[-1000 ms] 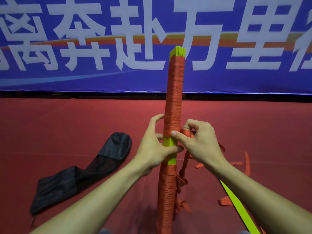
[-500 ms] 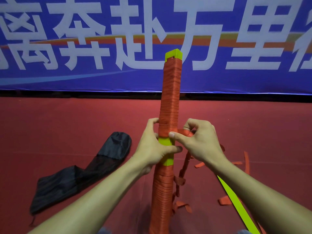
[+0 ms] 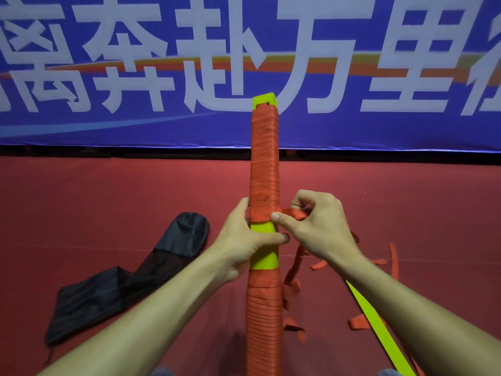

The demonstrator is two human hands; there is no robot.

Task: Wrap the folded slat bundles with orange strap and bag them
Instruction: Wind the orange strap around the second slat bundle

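A tall yellow-green slat bundle [image 3: 265, 257] stands upright in the middle, wound with orange strap [image 3: 265, 169] above and below a bare yellow band. My left hand [image 3: 244, 240] grips the bundle at that bare band, thumb across its front. My right hand [image 3: 320, 226] pinches the free run of strap against the bundle's right edge, just under the upper wrapping. The loose strap tail [image 3: 294, 270] hangs down behind my right wrist to the floor. A black mesh bag [image 3: 130, 278] lies flat on the floor at the left.
Red carpet [image 3: 108, 202] covers the floor. A blue banner [image 3: 379, 126] with large white characters stands along the back. A single yellow-green slat [image 3: 379, 329] lies on the floor at the lower right, with loose orange strap coils [image 3: 357, 321] around it.
The bundle has turned and leaned slightly, its top shifting left then right. My right hand has drawn the strap out to the right; the bare yellow band shows larger.
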